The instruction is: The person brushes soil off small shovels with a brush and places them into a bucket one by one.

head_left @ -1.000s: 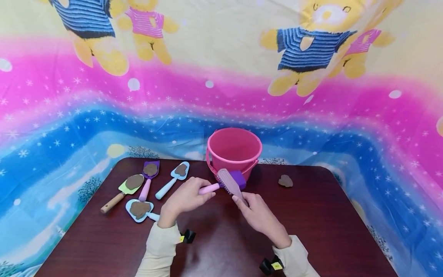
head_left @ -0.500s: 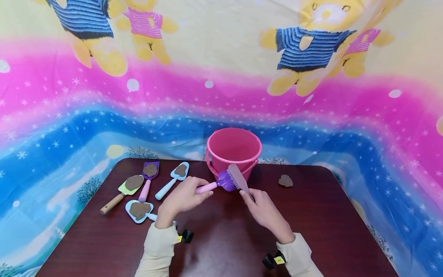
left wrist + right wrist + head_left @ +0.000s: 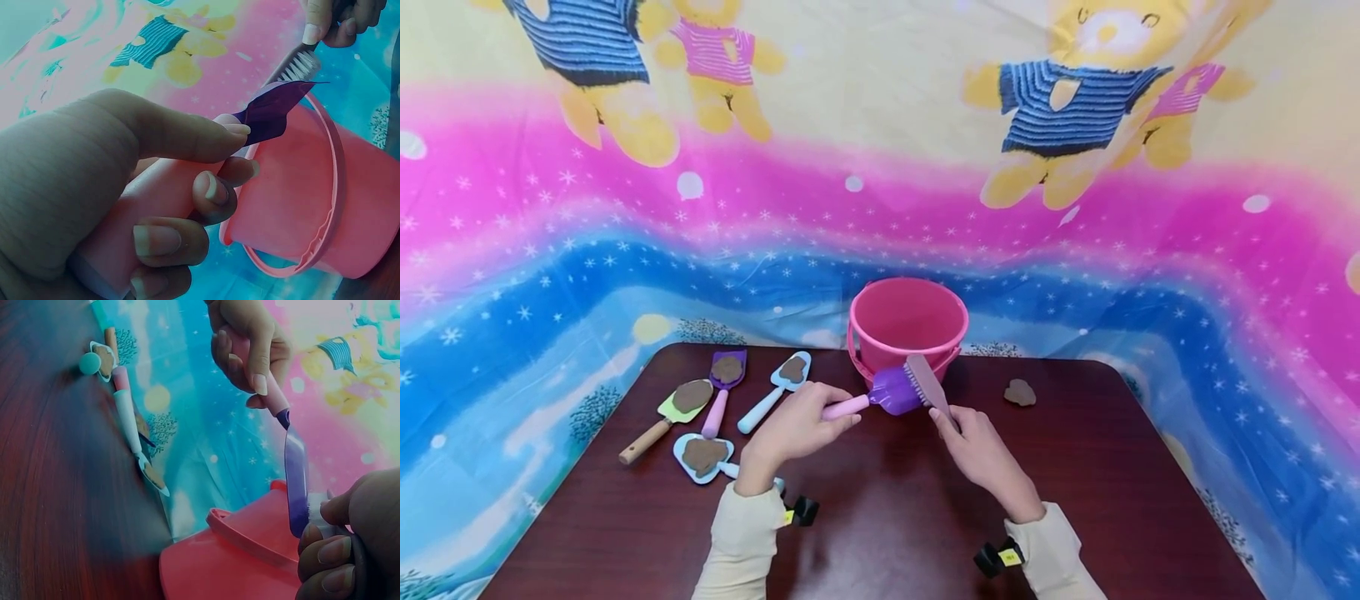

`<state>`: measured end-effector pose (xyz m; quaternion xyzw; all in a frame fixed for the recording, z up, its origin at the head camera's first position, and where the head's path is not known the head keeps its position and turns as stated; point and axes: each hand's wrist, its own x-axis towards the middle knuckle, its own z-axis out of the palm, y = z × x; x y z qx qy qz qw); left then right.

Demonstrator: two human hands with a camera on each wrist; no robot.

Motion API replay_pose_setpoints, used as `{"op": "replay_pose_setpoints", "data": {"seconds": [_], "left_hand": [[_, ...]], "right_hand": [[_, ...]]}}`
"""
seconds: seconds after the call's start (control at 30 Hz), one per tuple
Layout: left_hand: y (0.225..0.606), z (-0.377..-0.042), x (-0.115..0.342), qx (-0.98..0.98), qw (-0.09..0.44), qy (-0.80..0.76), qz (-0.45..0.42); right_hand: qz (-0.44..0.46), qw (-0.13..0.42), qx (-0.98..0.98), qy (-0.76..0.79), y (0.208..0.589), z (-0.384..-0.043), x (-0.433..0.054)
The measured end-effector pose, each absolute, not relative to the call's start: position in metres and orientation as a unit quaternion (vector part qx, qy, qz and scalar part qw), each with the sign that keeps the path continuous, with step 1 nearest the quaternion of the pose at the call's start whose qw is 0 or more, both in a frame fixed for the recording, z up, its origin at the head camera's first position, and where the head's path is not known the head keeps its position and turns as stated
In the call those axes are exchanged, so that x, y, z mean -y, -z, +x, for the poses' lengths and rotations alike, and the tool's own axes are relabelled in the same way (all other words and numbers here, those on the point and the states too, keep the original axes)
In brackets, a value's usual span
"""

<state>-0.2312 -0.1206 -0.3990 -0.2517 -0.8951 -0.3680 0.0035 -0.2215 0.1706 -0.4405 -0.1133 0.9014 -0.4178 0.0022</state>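
My left hand (image 3: 797, 425) grips the pink handle of a toy shovel (image 3: 895, 392) with a purple blade, held above the table in front of the pink bucket (image 3: 910, 312). In the left wrist view, fingers and thumb curl round that handle (image 3: 169, 194). My right hand (image 3: 981, 454) holds a brush (image 3: 927, 382) with a greyish-mauve back. Its pale bristles (image 3: 303, 65) meet the shovel blade near its far end. In the right wrist view, the blade (image 3: 297, 481) stands edge-on, and my right fingers hide part of the brush.
At the left lie a green shovel (image 3: 668, 417), a purple shovel (image 3: 722, 387) and two light-blue shovels, one farther back (image 3: 767, 404) and one nearer (image 3: 703, 457), each bearing a brown lump. Another brown lump (image 3: 1019, 392) lies right of the bucket. A printed cloth (image 3: 880, 200) hangs behind the table.
The brush has moved right across the shovel toward the blade's far end, with my right hand shifting right. The shovel blade has turned to show more of its face. The left hand barely moved.
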Motion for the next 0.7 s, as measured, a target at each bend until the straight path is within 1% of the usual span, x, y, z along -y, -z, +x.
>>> {"op": "replay_pose_setpoints", "data": {"seconds": [0.3,0.7], "left_hand": [[0.3989,-0.2312,0.1205,0.894,0.004,0.372,-0.250],[0.3995,-0.2314,0.1207,0.896,0.003,0.369,-0.249]], "right_hand": [[-0.105,0.001,-0.906,0.411,0.4395,-0.2230,-0.1732],[-0.105,0.017,-0.900,0.423,0.4381,-0.2201,-0.1668]]}}
